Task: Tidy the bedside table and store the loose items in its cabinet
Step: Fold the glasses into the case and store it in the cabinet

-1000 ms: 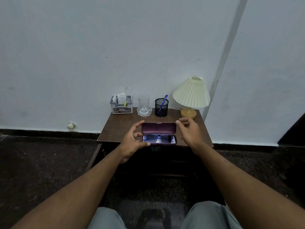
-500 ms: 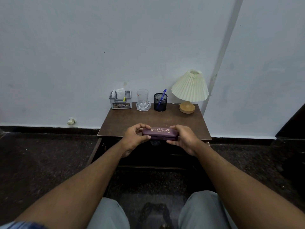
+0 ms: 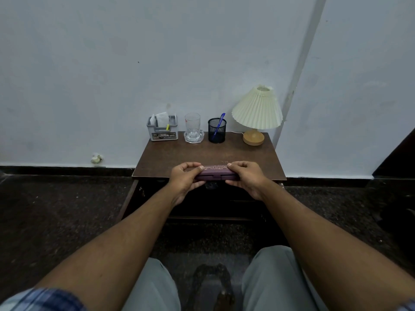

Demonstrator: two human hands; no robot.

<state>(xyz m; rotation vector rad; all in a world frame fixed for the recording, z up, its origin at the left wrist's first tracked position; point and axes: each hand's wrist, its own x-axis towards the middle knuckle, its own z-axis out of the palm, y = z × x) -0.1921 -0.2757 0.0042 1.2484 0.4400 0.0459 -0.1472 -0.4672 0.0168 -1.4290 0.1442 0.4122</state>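
Glasses case [image 3: 216,173], purple and closed, sits right at the front edge of the bedside table [image 3: 202,153], gripped at both ends. Whether it rests on the wood or hangs just clear of it, I cannot tell. Pale lettering on the lid reads "PRINCE OPTICAL".

Left hand [image 3: 183,180] wraps the left end, fingers curled round it and thumb tip pressed on the lid. Right hand [image 3: 246,178] clamps the right end, fingers folded over the top and thumb tucked against the front side. Both forearms reach in from below, and the person's grey-clad knees show at the bottom.

Along the back of the table top, from left to right, stand four things in a row. A grey organiser [image 3: 162,131] holds folded white papers and something yellow. A clear drinking glass [image 3: 192,125] stands upright on a glass coaster [image 3: 194,138]. A black mesh pen cup [image 3: 217,130] holds one blue pen [image 3: 219,125], which leans to the right. A lamp [image 3: 257,108] with a cream pleated shade and a round wooden base stands at the right corner.

Under the top, the cabinet [image 3: 213,203] is too dark to make out. A small pale object [image 3: 97,158] lies at the foot of the wall, well to the left.
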